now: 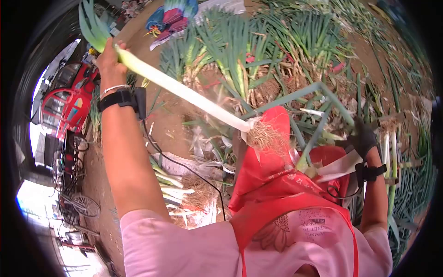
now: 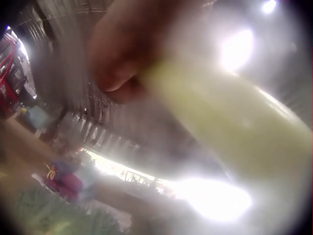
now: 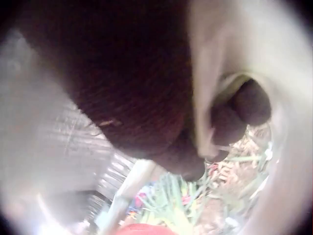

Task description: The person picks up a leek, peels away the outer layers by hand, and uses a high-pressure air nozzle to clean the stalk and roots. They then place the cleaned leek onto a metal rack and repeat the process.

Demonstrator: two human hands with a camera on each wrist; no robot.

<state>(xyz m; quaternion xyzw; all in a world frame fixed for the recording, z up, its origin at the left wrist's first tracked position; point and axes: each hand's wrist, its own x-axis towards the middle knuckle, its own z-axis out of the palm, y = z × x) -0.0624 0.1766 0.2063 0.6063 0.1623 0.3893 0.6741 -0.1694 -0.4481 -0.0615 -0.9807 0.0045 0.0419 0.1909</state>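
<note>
My bare left hand (image 1: 110, 62), stretched out to the far left, grips a long leek (image 1: 180, 87) just below its green leaves. Its white shaft slants down to the roots (image 1: 265, 136), which lie over the red apron (image 1: 258, 171). Up close in the left wrist view, fingers (image 2: 120, 58) curl against the pale shaft (image 2: 220, 107). A dark glove covers my right hand (image 1: 363, 140), at the right beside my lap. In the right wrist view its fingers (image 3: 227, 125) curl round a pale, peeled leek sheath (image 3: 210, 63). A bent green leaf (image 1: 295, 96) runs to that glove.
Bundles of leeks (image 1: 235, 51) stand ahead on the dirt floor. Trimmed leeks (image 1: 173, 184) lie to the left, more leeks (image 1: 410, 194) to the right. A black cable (image 1: 184, 168) hangs from the left wristband. A red vehicle (image 1: 69, 101) and a bicycle (image 1: 85, 204) stand far left.
</note>
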